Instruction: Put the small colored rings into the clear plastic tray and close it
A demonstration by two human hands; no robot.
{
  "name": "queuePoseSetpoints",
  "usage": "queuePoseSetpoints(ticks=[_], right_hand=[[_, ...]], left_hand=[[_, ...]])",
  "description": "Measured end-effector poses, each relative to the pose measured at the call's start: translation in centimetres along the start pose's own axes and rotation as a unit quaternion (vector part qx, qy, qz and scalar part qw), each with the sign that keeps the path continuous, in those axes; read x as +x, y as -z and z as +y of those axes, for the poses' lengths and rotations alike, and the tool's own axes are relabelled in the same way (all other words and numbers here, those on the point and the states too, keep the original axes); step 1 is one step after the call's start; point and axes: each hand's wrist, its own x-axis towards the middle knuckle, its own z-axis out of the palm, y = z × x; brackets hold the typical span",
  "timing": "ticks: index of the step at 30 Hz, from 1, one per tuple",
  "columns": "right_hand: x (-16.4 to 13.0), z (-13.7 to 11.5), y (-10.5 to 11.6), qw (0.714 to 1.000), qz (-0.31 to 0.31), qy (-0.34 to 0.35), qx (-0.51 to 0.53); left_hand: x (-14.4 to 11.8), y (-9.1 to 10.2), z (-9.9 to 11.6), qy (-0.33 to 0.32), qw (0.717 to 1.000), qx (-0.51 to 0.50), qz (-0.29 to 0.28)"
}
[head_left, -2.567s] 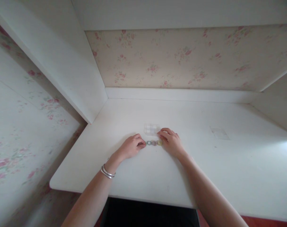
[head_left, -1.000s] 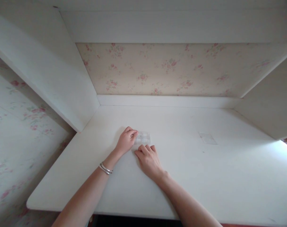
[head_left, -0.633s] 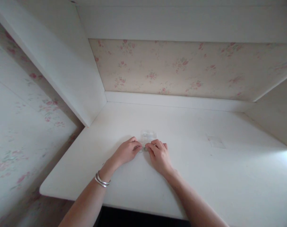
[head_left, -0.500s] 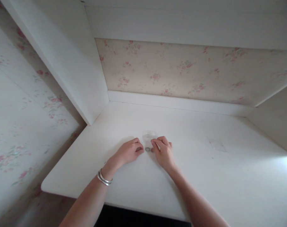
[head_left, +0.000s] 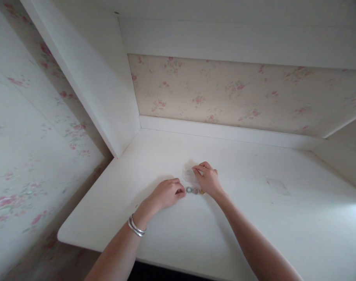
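Note:
Three small rings lie in a row on the white desk: a green ring [head_left: 189, 190], a pink ring [head_left: 195, 191] and a yellow ring [head_left: 201, 192]. Just left of the green one rests my left hand [head_left: 169, 192], its fingers curled together; whatever they hold, if anything, is hidden. My right hand [head_left: 207, 177] is above the yellow ring with thumb and finger pinched at the edge of a small clear plastic pouch or container [head_left: 188, 175]. The plastic is see-through and slightly blurred, so its exact kind and contents cannot be made out.
The white desk [head_left: 178, 234] meets a side panel [head_left: 107, 97] at left and a low back ledge [head_left: 224, 130]. A flat transparent piece [head_left: 278, 187] lies to the right. A small dark speck [head_left: 272, 203] is near it. An overhead shelf spans the top.
My right hand has moved up to the clear plastic, which looks tilted or lifted. The pink and yellow rings now show beside the green one. The whole view has shifted slightly.

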Motion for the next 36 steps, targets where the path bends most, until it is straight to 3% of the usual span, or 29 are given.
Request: queuePoseSetpoints(ticks=[5,13,17,22,31,36], right_hand=[[-1.3,1.5,1.1,0.991,0.067,-0.037,0.108],[-4.8,2.4,2.5,0.974,0.092,-0.104,0.181],[-5.2,2.5,2.5,0.972,0.086,-0.099,0.196],[-5.3,2.5,2.4,0.973,0.081,-0.086,0.197],[-5.7,2.3,2.8,0.976,0.077,-0.053,0.195],[-5.8,2.1,2.9,0.980,0.070,-0.040,0.183]], left_hand=[[0.0,0.1,-0.1,-0.015,1.000,-0.003,-0.009],[0.4,-0.1,-0.4,0.007,0.998,-0.060,-0.017],[1.1,0.2,-0.5,0.046,0.990,-0.129,0.037],[3.4,0.2,-0.1,0.039,0.986,-0.113,0.118],[7.9,-0.1,0.2,0.021,0.994,-0.022,0.102],[8.4,-0.3,-0.3,0.034,0.993,-0.041,0.107]])
